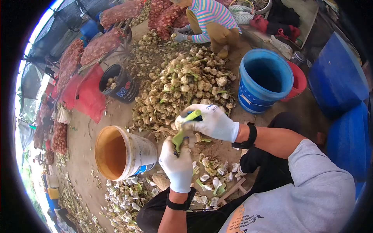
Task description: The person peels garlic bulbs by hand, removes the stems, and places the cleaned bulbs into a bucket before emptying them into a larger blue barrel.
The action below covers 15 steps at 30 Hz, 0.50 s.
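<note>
My right hand (211,120), in a white glove with a pale blue cuff, is closed around a garlic bulb (179,122) whose short green stem (193,115) sticks out by the thumb. Just below it, my left hand (175,161), gloved alike, pinches a flat green strip (178,139) that looks like garlic leaf and reaches up towards the bulb. Both hands are above the ground, in front of a large heap of garlic bulbs (182,85). Peeled skins and leaf scraps (211,174) lie beneath them.
A white bucket (145,153) lies tilted at left; a black bucket (122,87) with some bulbs stands behind. Blue (248,91) and red (297,83) buckets stand at right, beside large blue containers (338,77). Another person (215,23) crouches beyond the heap, near red mesh sacks (159,17).
</note>
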Tool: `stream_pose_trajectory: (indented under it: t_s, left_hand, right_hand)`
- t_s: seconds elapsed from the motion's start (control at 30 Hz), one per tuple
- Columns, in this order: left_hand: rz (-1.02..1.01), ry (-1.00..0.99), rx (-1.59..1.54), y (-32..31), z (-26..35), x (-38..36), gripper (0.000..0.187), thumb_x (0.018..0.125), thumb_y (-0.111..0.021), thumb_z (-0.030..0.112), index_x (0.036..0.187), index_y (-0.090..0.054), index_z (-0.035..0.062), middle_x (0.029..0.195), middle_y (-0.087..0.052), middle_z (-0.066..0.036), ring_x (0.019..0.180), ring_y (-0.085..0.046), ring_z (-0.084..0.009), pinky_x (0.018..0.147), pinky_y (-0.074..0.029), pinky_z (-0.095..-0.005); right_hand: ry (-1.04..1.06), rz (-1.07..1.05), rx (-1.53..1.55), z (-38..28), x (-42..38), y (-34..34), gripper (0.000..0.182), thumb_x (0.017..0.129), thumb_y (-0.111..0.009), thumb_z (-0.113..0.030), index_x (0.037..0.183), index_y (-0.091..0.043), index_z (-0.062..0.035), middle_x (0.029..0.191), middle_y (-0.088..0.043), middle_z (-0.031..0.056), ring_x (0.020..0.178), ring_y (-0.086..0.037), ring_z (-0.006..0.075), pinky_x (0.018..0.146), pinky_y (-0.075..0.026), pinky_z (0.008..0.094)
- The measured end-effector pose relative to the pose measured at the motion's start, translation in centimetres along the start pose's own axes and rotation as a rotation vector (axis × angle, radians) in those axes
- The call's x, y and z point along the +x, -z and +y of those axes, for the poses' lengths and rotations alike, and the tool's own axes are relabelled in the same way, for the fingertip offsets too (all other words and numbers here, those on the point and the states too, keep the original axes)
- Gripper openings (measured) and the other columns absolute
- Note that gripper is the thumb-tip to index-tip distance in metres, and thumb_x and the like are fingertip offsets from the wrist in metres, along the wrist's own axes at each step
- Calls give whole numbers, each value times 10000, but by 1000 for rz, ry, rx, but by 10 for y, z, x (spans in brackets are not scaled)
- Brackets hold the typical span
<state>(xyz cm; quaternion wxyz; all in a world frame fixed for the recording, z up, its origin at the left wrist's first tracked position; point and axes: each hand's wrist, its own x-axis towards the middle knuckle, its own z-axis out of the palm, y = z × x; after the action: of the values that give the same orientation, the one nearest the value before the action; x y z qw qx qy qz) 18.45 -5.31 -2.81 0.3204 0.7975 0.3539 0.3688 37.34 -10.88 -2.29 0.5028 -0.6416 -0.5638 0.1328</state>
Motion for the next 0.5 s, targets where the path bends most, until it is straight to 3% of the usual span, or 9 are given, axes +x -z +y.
stream_pose_trajectory:
  t_s: [0.03,0.1,0.17,0.23,0.3,0.37,0.4,0.43,0.5]
  left_hand:
    - [-3,-3,-2,1,3,1,216,958,-744,28,1164,-704,-22,967,-736,-16,849,-648,-95,764,-529,-275]
    - [-4,266,-415,6,13,6,229,976,-724,30,1188,-695,-51,1028,-732,-57,884,-642,-93,828,-529,-260]
    - [114,464,-764,16,-5,21,236,974,-704,-3,1204,-681,-51,1082,-734,-101,859,-685,-141,809,-568,-267]
    - [249,519,-885,33,-22,29,211,992,-652,-32,1201,-660,-55,1057,-729,-98,858,-697,-144,782,-575,-262]
    - [157,468,-656,45,-37,33,184,966,-609,-75,1139,-663,-43,977,-718,-84,811,-691,-143,723,-570,-248]
    - [-139,437,-319,44,-21,26,189,922,-623,-61,1102,-680,-40,959,-721,-91,793,-681,-155,728,-569,-274]
    - [-292,288,-58,43,-24,18,203,882,-650,-19,1081,-695,-22,952,-732,-100,826,-696,-178,749,-572,-320]
    - [-432,195,3,36,-35,5,244,864,-692,68,1097,-700,-2,973,-746,-146,838,-722,-228,778,-575,-369]
    - [-658,58,322,28,-42,-13,273,866,-744,163,1096,-707,21,971,-743,-190,852,-733,-283,784,-570,-390]
  right_hand:
    - [-1,4,-2,5,-1,0,408,947,-769,-382,1127,-697,-22,934,-737,191,868,-737,308,764,-557,396]
    - [-309,-4,282,23,4,-3,377,966,-758,-367,1045,-712,-2,906,-749,171,855,-729,226,758,-551,373]
    - [-339,93,411,23,14,8,388,983,-745,-383,999,-707,3,794,-715,65,740,-669,159,691,-534,350]
    - [-542,83,614,12,25,40,382,998,-729,-380,1014,-694,0,780,-693,31,721,-639,123,678,-524,325]
    - [-529,14,591,12,26,54,337,1015,-713,-349,1046,-690,-15,839,-705,30,788,-640,97,728,-525,292]
    - [-234,14,504,3,22,46,281,1013,-717,-296,1058,-699,-20,899,-719,43,838,-650,105,786,-530,292]
    - [-218,-29,400,0,19,45,249,989,-745,-260,1079,-708,-31,962,-728,49,889,-662,122,829,-532,299]
    - [-217,-61,436,-2,15,41,253,961,-772,-250,1078,-710,-34,976,-734,65,903,-670,142,841,-538,320]
    - [-106,-85,362,4,10,33,268,944,-788,-254,1084,-707,-40,979,-732,97,921,-690,171,846,-542,331]
